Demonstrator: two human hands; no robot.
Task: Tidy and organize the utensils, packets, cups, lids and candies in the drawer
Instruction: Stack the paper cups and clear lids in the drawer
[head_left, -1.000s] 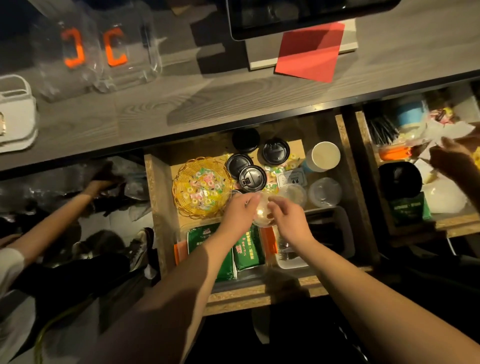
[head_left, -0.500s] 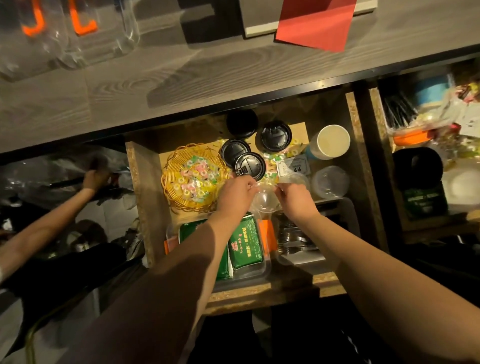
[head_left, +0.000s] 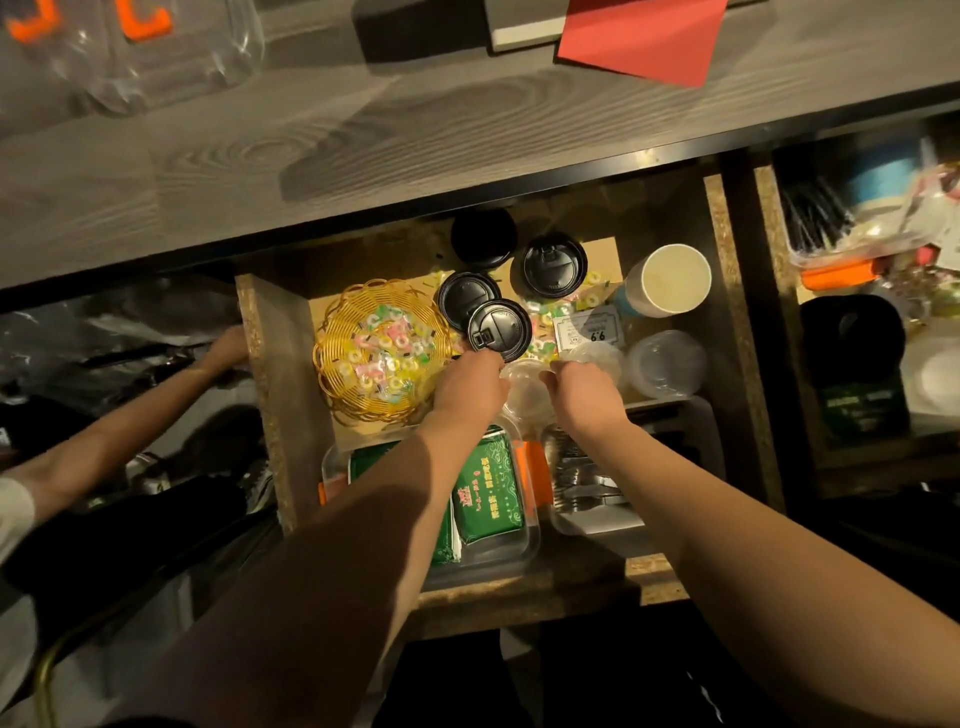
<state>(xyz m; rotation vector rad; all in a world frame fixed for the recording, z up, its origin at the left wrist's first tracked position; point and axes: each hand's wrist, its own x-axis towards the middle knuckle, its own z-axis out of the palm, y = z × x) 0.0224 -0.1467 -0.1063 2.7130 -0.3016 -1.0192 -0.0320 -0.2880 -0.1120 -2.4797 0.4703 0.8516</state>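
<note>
Left hand (head_left: 470, 383) and right hand (head_left: 584, 389): fingers of both curled onto opposite sides of a clear plastic cup (head_left: 527, 392), which is held between them over the middle of the open drawer (head_left: 722, 291). Fingertips are mostly hidden behind the knuckles, so exact contact points cannot be made out.

Just behind the left hand: two black lids (head_left: 480, 314) overlapping, the nearer one touching or nearly touching the knuckles. Two more black lids (head_left: 553, 265) further back. Loose ring candies (head_left: 545, 317) scattered on the drawer floor between the lids and a small white price card (head_left: 589, 332).

Left of the hands: yellow wire basket (head_left: 337, 358) holding more ring candies.

Right of the hands: clear lidded cups (head_left: 665, 364), apparently inverted, side by side. Behind them a white paper cup (head_left: 672, 280), upright, mouth open.

Near side of drawer, under the forearms: clear tray (head_left: 524, 540) with green packets (head_left: 485, 493) and an orange item; beside it on the right a second clear tray (head_left: 597, 525) with what look like wrapped utensils (head_left: 582, 478).

Above the drawer: grey wood-grain bench (head_left: 363, 140) with a red sheet (head_left: 644, 36).

Another person's arm (head_left: 130, 415) reaches in at the left.
</note>
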